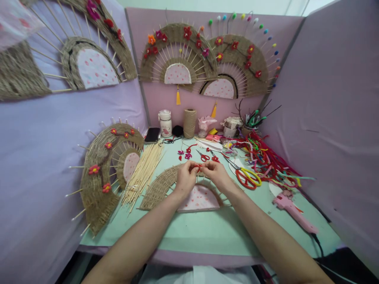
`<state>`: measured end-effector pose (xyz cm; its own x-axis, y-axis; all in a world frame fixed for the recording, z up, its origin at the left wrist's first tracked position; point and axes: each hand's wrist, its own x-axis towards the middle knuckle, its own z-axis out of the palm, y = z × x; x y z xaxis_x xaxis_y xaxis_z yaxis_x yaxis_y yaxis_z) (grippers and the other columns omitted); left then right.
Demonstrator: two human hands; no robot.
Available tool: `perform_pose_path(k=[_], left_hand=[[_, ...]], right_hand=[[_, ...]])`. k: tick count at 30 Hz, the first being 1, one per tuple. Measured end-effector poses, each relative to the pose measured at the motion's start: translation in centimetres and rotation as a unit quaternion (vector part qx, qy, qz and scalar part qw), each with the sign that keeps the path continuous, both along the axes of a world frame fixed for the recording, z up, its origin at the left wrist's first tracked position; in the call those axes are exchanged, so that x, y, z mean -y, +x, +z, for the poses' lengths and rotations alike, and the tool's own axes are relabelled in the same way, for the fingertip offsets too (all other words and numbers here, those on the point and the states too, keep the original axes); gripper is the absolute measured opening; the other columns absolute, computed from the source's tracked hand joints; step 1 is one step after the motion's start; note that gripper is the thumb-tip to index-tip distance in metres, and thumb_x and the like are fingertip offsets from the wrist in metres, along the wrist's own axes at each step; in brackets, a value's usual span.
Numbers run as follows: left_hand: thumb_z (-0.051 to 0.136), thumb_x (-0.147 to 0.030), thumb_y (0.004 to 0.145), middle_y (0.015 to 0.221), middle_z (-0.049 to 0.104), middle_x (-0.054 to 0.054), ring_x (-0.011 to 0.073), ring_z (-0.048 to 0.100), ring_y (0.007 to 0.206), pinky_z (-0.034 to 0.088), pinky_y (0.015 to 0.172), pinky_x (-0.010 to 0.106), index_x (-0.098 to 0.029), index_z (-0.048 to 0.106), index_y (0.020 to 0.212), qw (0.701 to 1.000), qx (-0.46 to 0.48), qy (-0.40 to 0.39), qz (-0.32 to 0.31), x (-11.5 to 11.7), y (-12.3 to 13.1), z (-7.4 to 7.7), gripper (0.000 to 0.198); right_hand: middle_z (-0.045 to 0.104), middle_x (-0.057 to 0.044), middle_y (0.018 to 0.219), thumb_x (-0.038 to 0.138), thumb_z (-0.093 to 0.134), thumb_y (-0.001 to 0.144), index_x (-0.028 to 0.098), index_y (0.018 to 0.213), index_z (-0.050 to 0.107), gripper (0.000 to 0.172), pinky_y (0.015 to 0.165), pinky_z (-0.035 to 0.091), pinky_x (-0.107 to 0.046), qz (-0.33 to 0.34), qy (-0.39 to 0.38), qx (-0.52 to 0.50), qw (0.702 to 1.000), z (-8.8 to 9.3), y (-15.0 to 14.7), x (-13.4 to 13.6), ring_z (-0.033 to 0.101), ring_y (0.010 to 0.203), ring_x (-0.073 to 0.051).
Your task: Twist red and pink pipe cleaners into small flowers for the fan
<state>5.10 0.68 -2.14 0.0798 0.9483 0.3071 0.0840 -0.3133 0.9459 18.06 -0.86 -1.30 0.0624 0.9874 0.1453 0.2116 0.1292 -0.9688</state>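
Both hands meet over a twine-woven fan (161, 188) that lies flat on the table, with a pink dotted half-round panel (199, 198) at its base. Between the fingertips is a small red pipe cleaner (199, 167), bent into loops. My left hand (188, 173) pinches its left side, and my right hand (213, 172) pinches the right side. Just beyond the hands lie small red scissors (203, 156) and several red and purple pipe-cleaner flowers (188, 156). The fingers partly hide the piece they hold.
Thin wooden sticks (145, 171) lie left, near a finished fan (99, 177). Large scissors (247, 177), a pile of pipe cleaners (266, 156) and a corded pink glue gun (294, 213) lie right. Behind stand a twine spool (189, 123) and a white bottle (165, 124).
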Motion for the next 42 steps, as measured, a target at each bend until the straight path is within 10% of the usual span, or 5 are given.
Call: perform_pose_path(k=[9, 15, 42], left_hand=[[0.055, -0.01, 0.068, 0.065, 0.061, 0.0, 0.0124, 0.055, 0.063, 0.042, 0.067, 0.025, -0.016, 0.058, 0.068, 0.997, 0.012, -0.069, 0.034, -0.4, 0.3, -0.8, 0.008], [0.056, -0.012, 0.069, 0.068, 0.064, 0.003, 0.0141, 0.057, 0.065, 0.043, 0.068, 0.027, -0.016, 0.06, 0.07, 0.997, -0.027, -0.056, 0.041, -0.7, 0.6, -1.3, 0.006], [0.067, -0.021, 0.062, 0.074, 0.068, 0.008, 0.0158, 0.063, 0.07, 0.05, 0.072, 0.031, -0.012, 0.066, 0.073, 0.988, 0.079, -0.13, -0.028, -1.2, 0.9, -1.5, 0.015]], right_hand=[[0.059, -0.007, 0.075, 0.023, 0.048, 0.083, 0.019, 0.072, 0.054, 0.014, 0.07, 0.039, -0.032, -0.085, 0.256, 0.325, 0.906, -1.3, -1.4, 1.0, 0.052, 0.075, -0.02], [0.061, -0.002, 0.068, 0.028, 0.052, 0.079, 0.017, 0.073, 0.057, 0.013, 0.058, 0.04, -0.026, -0.111, 0.125, 0.197, 0.966, -1.7, -1.4, 0.7, 0.052, 0.058, -0.015], [0.067, -0.004, 0.078, 0.021, 0.055, 0.077, 0.018, 0.08, 0.064, 0.01, 0.067, 0.044, -0.028, -0.114, 0.121, 0.172, 0.971, -1.7, 0.2, 0.6, 0.059, 0.069, -0.016]])
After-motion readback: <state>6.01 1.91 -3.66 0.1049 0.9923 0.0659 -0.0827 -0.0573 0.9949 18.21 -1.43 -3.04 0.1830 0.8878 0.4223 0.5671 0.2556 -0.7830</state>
